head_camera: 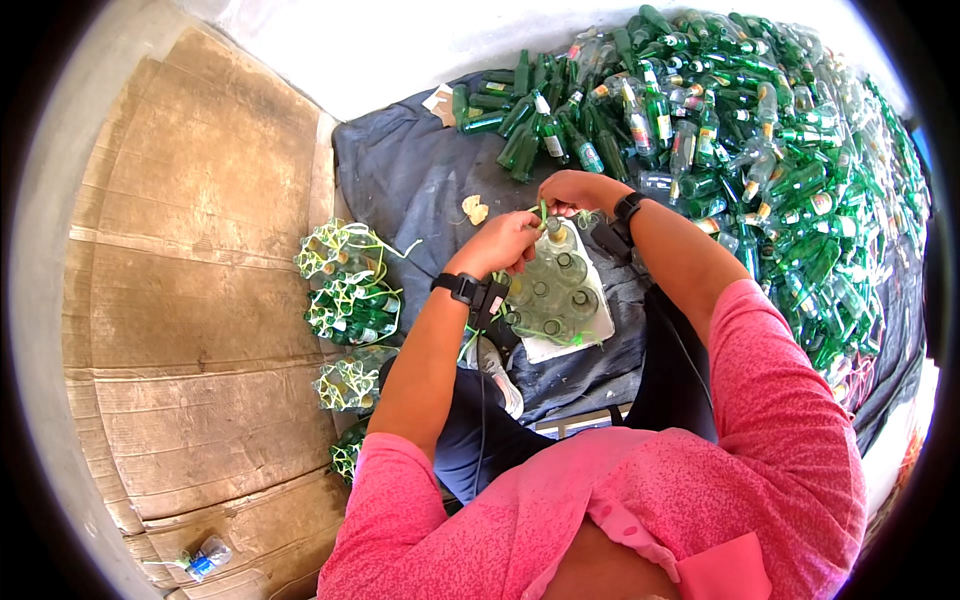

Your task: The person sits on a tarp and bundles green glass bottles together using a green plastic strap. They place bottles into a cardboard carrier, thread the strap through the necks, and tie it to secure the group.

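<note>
Several clear glass bottles point(553, 289) stand upright in a tight group on a white board point(606, 322) in front of me. Above the far end of the group, my left hand point(508, 238) and my right hand point(570, 193) are close together. Both hold a green plastic strap point(543, 214) between their fingers, and its free end sticks up between them. More light green strap shows around the base of the group, at the near edge. The inner fingers of my hands are partly hidden.
Strapped bundles of bottles point(352, 309) line the left side, beside brown cardboard point(202, 300). A large pile of loose green and clear bottles point(795, 180) covers the far right. Dark sheeting point(420, 172) lies beneath. My shoe point(501, 379) is near the board.
</note>
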Action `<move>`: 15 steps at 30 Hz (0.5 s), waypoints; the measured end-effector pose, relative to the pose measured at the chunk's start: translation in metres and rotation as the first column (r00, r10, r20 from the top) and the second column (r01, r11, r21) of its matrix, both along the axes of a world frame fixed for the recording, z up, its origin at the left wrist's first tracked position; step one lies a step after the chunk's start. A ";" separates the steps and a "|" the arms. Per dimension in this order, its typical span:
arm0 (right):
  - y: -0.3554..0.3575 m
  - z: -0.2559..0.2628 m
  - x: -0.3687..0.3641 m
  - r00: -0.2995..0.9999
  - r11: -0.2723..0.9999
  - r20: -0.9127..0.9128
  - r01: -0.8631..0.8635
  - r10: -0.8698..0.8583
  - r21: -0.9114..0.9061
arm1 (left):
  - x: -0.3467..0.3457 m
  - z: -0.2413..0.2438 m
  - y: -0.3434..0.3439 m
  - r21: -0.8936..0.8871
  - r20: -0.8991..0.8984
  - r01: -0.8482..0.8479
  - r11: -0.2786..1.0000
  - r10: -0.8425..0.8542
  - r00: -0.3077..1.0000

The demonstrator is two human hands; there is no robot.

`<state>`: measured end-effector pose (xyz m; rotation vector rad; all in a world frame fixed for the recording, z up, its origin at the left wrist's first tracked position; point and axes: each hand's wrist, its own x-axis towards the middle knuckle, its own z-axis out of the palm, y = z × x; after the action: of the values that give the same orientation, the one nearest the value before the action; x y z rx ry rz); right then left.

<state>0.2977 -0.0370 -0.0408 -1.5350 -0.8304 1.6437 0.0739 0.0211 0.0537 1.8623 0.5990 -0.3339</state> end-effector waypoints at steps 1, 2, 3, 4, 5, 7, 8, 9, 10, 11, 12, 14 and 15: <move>0.000 -0.002 0.005 1.000 0.999 -0.001 -0.025 0.025 -0.026 | 0.000 -0.002 -0.001 -0.011 0.009 0.017 1.000 -0.017 1.000; 0.000 -0.005 0.008 0.999 0.998 0.019 -0.040 0.041 -0.039 | 0.000 -0.003 -0.002 -0.021 0.018 0.035 0.999 -0.035 0.999; -0.001 -0.001 0.005 0.995 0.997 0.065 -0.075 0.077 -0.036 | -0.003 -0.004 -0.005 -0.034 0.026 0.034 0.999 -0.033 0.999; -0.004 0.003 0.002 0.987 0.993 0.111 -0.110 0.113 -0.034 | -0.005 -0.007 -0.009 -0.046 0.034 0.033 0.998 -0.032 0.999; -0.005 0.008 -0.001 0.976 0.989 0.157 -0.144 0.148 -0.034 | -0.007 -0.009 -0.013 -0.058 0.041 0.033 0.998 -0.030 0.999; -0.007 0.012 -0.001 0.953 0.982 0.235 -0.185 0.190 -0.044 | -0.005 -0.003 -0.024 -0.067 0.055 0.037 0.997 -0.033 0.998; -0.009 0.014 -0.002 0.939 0.977 0.273 -0.206 0.212 -0.050 | -0.005 -0.004 -0.029 -0.071 0.079 0.031 0.997 -0.026 0.997; -0.008 0.013 0.001 0.923 0.971 0.301 -0.233 0.240 -0.061 | -0.004 -0.004 -0.035 -0.073 0.104 0.028 0.997 -0.021 0.994; -0.007 0.011 0.005 0.905 0.963 0.328 -0.260 0.269 -0.073 | -0.003 -0.003 -0.039 -0.060 0.109 0.035 0.998 -0.028 0.994; -0.007 0.009 0.007 0.886 0.954 0.355 -0.286 0.298 -0.085 | -0.002 -0.002 -0.045 -0.039 0.104 0.036 0.999 -0.032 0.994; -0.009 0.010 0.006 0.868 0.954 0.402 -0.292 0.293 -0.065 | -0.004 0.001 -0.051 -0.017 0.098 0.034 0.999 -0.032 0.995; -0.015 0.009 0.001 0.825 0.952 0.493 -0.305 0.277 -0.025 | -0.007 -0.003 -0.060 0.003 0.098 0.028 1.000 -0.028 0.995; -0.017 0.011 0.001 0.776 0.939 0.553 -0.344 0.303 -0.032 | -0.008 -0.006 -0.065 0.027 0.101 0.048 0.998 -0.051 0.994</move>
<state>0.2987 -0.0536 -0.0294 -1.9322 -1.5228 1.3737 0.0657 -0.0442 0.0477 1.9081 0.4904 -0.2640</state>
